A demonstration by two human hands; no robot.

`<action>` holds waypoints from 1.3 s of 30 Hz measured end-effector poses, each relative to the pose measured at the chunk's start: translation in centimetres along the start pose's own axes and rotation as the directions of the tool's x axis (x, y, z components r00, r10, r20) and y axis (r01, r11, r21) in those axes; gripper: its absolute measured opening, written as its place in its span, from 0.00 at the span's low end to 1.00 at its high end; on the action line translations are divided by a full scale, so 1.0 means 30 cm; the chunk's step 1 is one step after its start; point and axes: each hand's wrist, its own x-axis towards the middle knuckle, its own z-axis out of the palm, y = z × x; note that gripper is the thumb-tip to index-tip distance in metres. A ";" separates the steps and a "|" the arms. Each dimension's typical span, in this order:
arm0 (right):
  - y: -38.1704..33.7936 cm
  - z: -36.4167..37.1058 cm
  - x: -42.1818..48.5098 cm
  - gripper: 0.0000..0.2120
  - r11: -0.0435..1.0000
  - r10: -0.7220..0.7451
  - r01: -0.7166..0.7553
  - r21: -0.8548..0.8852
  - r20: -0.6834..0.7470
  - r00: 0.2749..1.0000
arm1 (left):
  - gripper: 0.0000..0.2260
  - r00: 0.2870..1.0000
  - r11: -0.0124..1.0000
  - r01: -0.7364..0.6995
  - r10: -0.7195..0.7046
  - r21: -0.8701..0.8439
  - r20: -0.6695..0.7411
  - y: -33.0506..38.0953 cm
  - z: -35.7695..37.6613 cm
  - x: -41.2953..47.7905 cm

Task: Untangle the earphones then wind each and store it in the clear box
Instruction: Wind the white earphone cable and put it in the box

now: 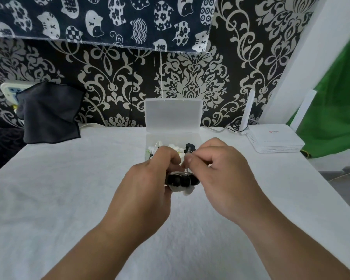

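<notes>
Hidden / unclear:
- The earphone bundle (181, 182) is held between both hands, just above the white table cover (69, 199). Only a strip of black and white pieces is exposed and the rest is covered by fingers. The number of sets in it cannot be told.
- The left hand (150, 178) is curled round the left end of the bundle, gripping it. Its fingertips are hidden underneath.
- The right hand (220, 174) is closed in a pinch, thumb against index finger, on a thin white cable (187, 170) rising from the bundle. The cable's upper end is concealed inside the pinch.
- The clear box (198, 139) is set just behind the hands, with its lid (173, 116) raised upright against the patterned wall. The near wall and much of the contents are blocked by the knuckles. White earphones (158, 148) and a black piece (190, 147) are seen inside; whether they are wound is not resolved.
- Both forearms are cut off by the bottom edge.

Surroundings:
- A white router (275, 140) is noted at rear right, antennas upright, with cables behind it.
- A dark cloth (49, 112) is draped at rear left over a pale object (7, 88), of which only a corner shows.
- A green cloth (335, 108) is cut off by the right edge.
- A navy cat-print cloth (109, 21) is hung along the top.
</notes>
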 end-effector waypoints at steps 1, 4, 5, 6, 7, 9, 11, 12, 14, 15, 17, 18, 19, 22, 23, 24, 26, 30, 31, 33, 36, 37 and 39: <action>-0.002 0.009 -0.006 0.15 0.999 -0.034 0.034 -0.003 0.002 0.999 | 0.26 1.000 1.000 0.008 -0.008 -0.013 0.005 0.002 0.001 0.000; 0.017 0.046 -0.017 0.13 0.987 -0.135 0.134 -0.094 -0.012 0.991 | 0.26 0.997 0.994 0.074 -0.076 -0.075 -0.020 0.006 0.005 -0.009; 0.021 0.056 -0.019 0.13 0.978 -0.168 0.164 -0.132 -0.019 0.986 | 0.26 0.993 0.990 0.102 -0.107 -0.096 -0.042 0.004 0.007 -0.010; 0.020 0.062 -0.020 0.12 0.969 -0.200 0.194 -0.153 -0.025 0.980 | 0.26 0.989 0.985 0.127 -0.135 -0.116 -0.063 0.001 0.009 -0.011; 0.017 0.064 -0.020 0.11 0.963 -0.227 0.220 -0.152 -0.032 0.973 | 0.26 0.985 0.981 0.143 -0.154 -0.131 -0.082 -0.001 0.012 -0.010; 0.005 0.058 -0.020 0.07 0.959 -0.269 0.263 -0.106 -0.048 0.962 | 0.27 0.980 0.981 0.144 -0.160 -0.131 -0.118 -0.001 0.014 -0.008; -0.007 0.050 -0.020 0.07 0.947 -0.315 0.310 -0.081 -0.061 0.947 | 0.25 0.979 0.989 0.117 -0.131 -0.093 -0.155 -0.006 0.011 -0.006; -0.011 0.046 -0.020 0.07 0.938 -0.341 0.336 -0.084 -0.065 0.938 | 0.23 0.979 0.993 0.101 -0.110 -0.063 -0.170 -0.009 0.009 -0.004; -0.013 0.039 -0.022 0.07 0.923 -0.383 0.377 -0.080 -0.085 0.920 | 0.18 0.976 0.998 0.070 -0.066 0.010 -0.205 -0.015 0.004 0.001; -0.013 0.037 -0.025 0.07 0.918 -0.396 0.390 -0.072 -0.104 0.913 | 0.16 0.971 0.998 0.060 -0.050 0.037 -0.233 -0.018 0.002 0.004; -0.014 0.033 -0.031 0.07 0.915 -0.402 0.399 -0.051 -0.137 0.905 | 0.15 0.957 0.997 0.056 -0.038 0.052 -0.289 -0.024 0.000 0.007; -0.015 0.033 -0.033 0.06 0.919 -0.392 0.392 -0.034 -0.144 0.908 | 0.15 0.951 0.997 0.051 -0.030 0.059 -0.309 -0.026 -0.001 0.007; -0.015 0.034 -0.034 0.05 0.925 -0.378 0.380 -0.018 -0.150 0.913 | 0.14 0.945 0.997 0.041 -0.016 0.072 -0.326 -0.026 -0.001 0.006; -0.013 0.041 -0.031 0.05 0.945 -0.304 0.319 0.072 -0.164 0.938 | 0.11 0.922 0.995 0.023 0.015 0.096 -0.386 -0.021 0.002 0.002; -0.016 0.041 -0.030 0.04 0.950 -0.248 0.272 0.152 -0.162 0.955 | 0.11 0.915 0.995 0.023 0.017 0.094 -0.404 -0.019 0.003 0.002; -0.019 0.040 -0.029 0.03 0.944 -0.176 0.209 0.257 -0.145 0.974 | 0.12 0.907 0.996 0.021 0.020 0.091 -0.421 -0.018 0.004 0.001; -0.018 0.042 -0.027 0.05 0.905 -0.015 0.049 0.423 -0.082 0.996 | 0.12 0.894 0.997 0.019 0.017 0.075 -0.448 -0.019 0.005 0.001; 0.002 0.064 -0.022 0.08 0.717 0.188 -0.259 0.647 0.179 0.966 | 0.09 0.879 0.999 0.013 0.014 0.052 -0.476 -0.033 0.016 -0.001; 0.000 0.068 -0.021 0.09 0.667 0.191 -0.298 0.683 0.230 0.954 | 0.09 0.876 0.998 0.004 0.023 0.055 -0.481 -0.036 0.018 0.000; 0.002 0.071 -0.019 0.10 0.686 0.171 -0.280 0.672 0.225 0.959 | 0.10 0.892 0.998 0.001 0.026 0.059 -0.451 -0.037 0.022 0.001; 0.015 0.062 -0.010 0.11 0.791 0.129 -0.184 0.583 0.135 0.982 | 0.15 0.958 0.989 0.039 -0.078 -0.143 -0.275 -0.033 0.018 -0.001; 0.022 0.055 -0.007 0.12 0.809 0.124 -0.170 0.562 0.118 0.985 | 0.14 0.966 0.944 0.091 -0.161 -0.318 -0.201 -0.027 0.013 0.000; 0.033 0.043 -0.002 0.14 0.828 0.114 -0.159 0.538 0.117 0.987 | 0.07 0.938 0.742 0.226 -0.342 -0.632 -0.066 -0.023 0.004 0.010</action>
